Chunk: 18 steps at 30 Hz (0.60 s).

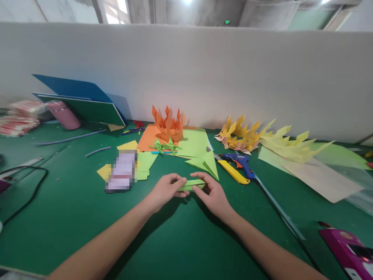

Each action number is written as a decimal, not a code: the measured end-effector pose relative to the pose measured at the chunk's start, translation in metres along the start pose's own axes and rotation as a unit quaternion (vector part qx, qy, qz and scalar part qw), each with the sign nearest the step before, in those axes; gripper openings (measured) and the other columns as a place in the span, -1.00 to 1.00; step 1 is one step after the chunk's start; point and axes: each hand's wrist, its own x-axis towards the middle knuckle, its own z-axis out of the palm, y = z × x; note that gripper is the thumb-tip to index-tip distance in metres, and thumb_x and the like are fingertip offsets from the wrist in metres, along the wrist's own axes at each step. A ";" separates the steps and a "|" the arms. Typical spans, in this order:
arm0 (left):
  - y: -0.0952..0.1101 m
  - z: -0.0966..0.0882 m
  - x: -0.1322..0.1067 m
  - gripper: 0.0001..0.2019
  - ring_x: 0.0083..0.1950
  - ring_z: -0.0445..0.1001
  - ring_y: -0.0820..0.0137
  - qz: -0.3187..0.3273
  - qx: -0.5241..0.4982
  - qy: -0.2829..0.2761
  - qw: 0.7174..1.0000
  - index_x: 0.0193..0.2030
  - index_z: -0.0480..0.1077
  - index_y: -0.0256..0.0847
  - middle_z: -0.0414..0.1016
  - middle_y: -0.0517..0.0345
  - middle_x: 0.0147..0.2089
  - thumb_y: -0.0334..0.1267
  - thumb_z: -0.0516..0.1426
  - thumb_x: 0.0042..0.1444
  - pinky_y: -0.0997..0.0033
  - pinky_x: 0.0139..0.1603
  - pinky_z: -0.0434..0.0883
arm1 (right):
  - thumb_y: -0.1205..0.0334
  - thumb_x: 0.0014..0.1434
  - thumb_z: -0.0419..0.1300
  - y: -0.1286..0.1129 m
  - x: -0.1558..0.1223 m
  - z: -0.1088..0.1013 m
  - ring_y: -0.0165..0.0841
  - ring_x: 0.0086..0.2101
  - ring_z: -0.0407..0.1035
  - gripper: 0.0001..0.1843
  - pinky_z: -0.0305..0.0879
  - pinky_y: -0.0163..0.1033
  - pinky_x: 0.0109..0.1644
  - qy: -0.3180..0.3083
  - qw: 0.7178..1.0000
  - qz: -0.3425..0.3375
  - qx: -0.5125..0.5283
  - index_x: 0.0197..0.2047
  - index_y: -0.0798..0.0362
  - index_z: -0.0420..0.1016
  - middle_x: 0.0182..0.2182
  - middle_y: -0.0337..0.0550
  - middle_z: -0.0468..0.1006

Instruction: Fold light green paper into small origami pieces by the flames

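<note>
Between my two hands is a narrow folded strip of light green paper, held level just above the green table. My left hand pinches its left end, thumb on top. At the other end my right hand grips it between thumb and curled fingers. Just beyond lies a folded green paper piece with pointed corners. Small green paper leaf shapes rest in front of an orange folded-paper crown.
Right of my hands lie a yellow utility knife and a blue glue gun with a long clear stick. Yellow paper crowns stand behind. To the left are a blurred phone, a pink bottle and a cable.
</note>
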 end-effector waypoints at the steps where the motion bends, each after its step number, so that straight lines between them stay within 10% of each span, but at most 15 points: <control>1: 0.000 0.000 0.000 -0.73 -0.49 0.47 0.50 0.000 -0.012 0.004 1.000 -0.52 0.29 -0.30 0.43 0.21 -0.57 -0.16 0.26 -0.11 0.51 -0.38 0.42 | 0.26 0.04 0.11 0.000 0.000 0.000 -0.42 -0.47 0.37 -0.73 0.31 -0.31 -0.40 0.001 1.000 0.002 0.001 -0.14 0.03 0.38 -0.23 -0.13 0.51; 18: -0.016 -0.004 -0.012 -0.69 -0.49 0.44 0.54 0.007 -0.029 -0.045 0.999 -0.49 0.30 -0.28 0.37 0.27 -0.50 -0.06 0.24 -0.14 0.55 -0.41 0.37 | 0.37 0.01 -0.01 -0.007 -0.014 0.009 -0.37 -0.32 0.34 -0.76 0.28 -0.31 -0.29 -0.024 0.999 -0.039 0.007 -0.22 0.02 0.33 -0.33 -0.20 0.42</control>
